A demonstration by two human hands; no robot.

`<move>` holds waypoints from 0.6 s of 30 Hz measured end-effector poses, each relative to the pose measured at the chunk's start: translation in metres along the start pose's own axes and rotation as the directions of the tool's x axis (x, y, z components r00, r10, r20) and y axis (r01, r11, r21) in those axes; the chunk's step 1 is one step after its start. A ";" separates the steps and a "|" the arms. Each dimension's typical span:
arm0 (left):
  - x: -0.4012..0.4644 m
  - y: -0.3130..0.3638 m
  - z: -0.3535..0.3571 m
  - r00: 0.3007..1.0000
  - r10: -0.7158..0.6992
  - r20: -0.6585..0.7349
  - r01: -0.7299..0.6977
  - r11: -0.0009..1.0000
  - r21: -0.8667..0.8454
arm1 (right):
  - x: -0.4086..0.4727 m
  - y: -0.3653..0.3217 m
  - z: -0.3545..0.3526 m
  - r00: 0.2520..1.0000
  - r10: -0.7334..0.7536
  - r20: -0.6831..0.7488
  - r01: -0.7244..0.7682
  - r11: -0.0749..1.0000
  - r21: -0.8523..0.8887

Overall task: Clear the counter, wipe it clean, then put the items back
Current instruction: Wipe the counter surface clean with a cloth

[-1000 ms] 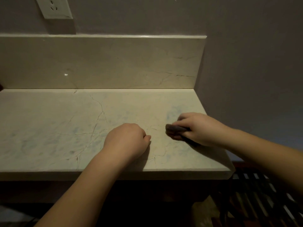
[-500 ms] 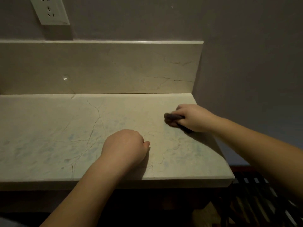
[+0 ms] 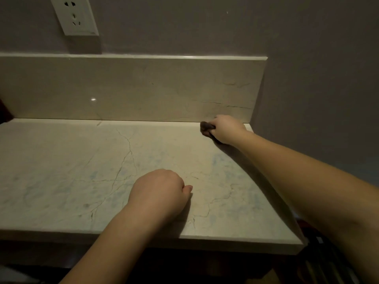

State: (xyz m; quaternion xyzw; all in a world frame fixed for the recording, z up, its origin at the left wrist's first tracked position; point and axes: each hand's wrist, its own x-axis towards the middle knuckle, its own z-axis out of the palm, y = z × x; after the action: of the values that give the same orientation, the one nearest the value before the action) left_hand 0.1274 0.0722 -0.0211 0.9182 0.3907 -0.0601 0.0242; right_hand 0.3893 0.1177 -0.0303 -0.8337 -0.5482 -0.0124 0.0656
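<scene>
A pale marble counter [image 3: 61, 171] with dark veins fills the middle of the view. My right hand [image 3: 227, 129] grips a small dark cloth [image 3: 206, 127] and holds it on the counter at the far right corner, right against the backsplash. My left hand [image 3: 159, 191] rests on the counter near the front edge as a fist with the fingers curled under, holding nothing that I can see.
A marble backsplash [image 3: 133, 89] rises behind the counter. A white wall socket [image 3: 74, 15] sits above it at the upper left. The counter ends at the right against open space by a grey wall. A dark slatted thing [image 3: 328, 263] lies low at the right.
My right hand has slid the cloth away from me along the counter's right side, from mid-depth to the back corner. My left fist has stayed in place.
</scene>
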 end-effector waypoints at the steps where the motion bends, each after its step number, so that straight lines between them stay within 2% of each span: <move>1: 0.000 0.000 0.000 1.000 -0.002 -0.002 0.002 1.000 -0.001 | 0.009 -0.004 0.002 0.999 0.030 -0.012 -0.031 0.999 -0.025; 6: -0.002 -0.002 0.000 1.000 0.005 0.007 -0.005 1.000 -0.014 | 0.026 0.004 0.004 0.990 0.127 -0.066 -0.135 0.980 -0.147; 13: -0.005 -0.004 0.000 1.000 0.009 0.016 -0.008 1.000 -0.030 | 0.010 0.067 -0.001 0.982 0.170 -0.083 -0.179 0.976 -0.124; 18: -0.011 -0.005 -0.004 0.999 0.038 0.035 -0.037 0.999 -0.031 | 0.008 0.077 -0.004 0.976 0.189 -0.104 -0.203 0.966 -0.158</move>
State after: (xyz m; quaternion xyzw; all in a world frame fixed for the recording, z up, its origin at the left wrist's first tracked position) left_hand 0.1172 0.0682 -0.0159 0.9238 0.3736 -0.0701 0.0463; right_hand 0.4627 0.0941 -0.0327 -0.8850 -0.4566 -0.0888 0.0205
